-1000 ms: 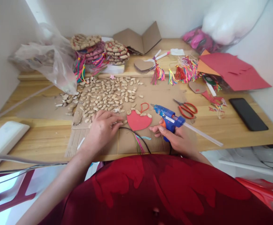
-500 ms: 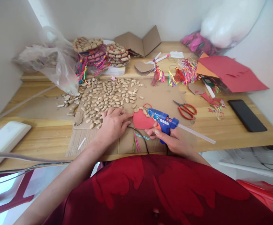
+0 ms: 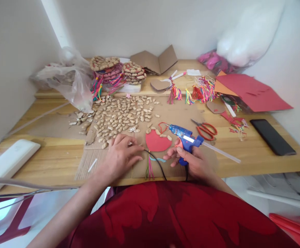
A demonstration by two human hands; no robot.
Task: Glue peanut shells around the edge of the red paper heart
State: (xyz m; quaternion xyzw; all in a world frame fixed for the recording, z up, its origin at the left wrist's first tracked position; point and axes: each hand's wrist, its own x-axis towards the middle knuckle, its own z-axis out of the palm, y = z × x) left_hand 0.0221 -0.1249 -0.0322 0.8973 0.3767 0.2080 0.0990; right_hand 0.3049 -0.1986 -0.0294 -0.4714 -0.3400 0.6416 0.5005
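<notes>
My right hand [image 3: 192,158] is wrapped round the handle of a blue hot glue gun [image 3: 181,132], with a clear glue stick jutting from its back. The nozzle points left, just above the upper right edge of a red heart [image 3: 158,142]. Several peanuts sit along the heart's top edge, a red cord loop rises above it, and a coloured tassel [image 3: 150,168] hangs below. To the left of the heart, my left hand [image 3: 124,153] rests palm down with its fingers loosely bent and apart, near the spread of peanuts [image 3: 120,115]. I see nothing held in it.
Red-handled scissors [image 3: 206,131] lie right of the glue gun, and a black phone [image 3: 272,137] farther right. Peanut-covered pieces [image 3: 134,73], cardboard hearts [image 3: 160,85] and tassels [image 3: 204,88] line the back. A white power strip [image 3: 15,160] stands left; a black cable crosses the front.
The glue gun has moved right and away from the heart, uncovering its peanut edge. My left hand has drawn back from the heart's left side. The view has tilted slightly upward.
</notes>
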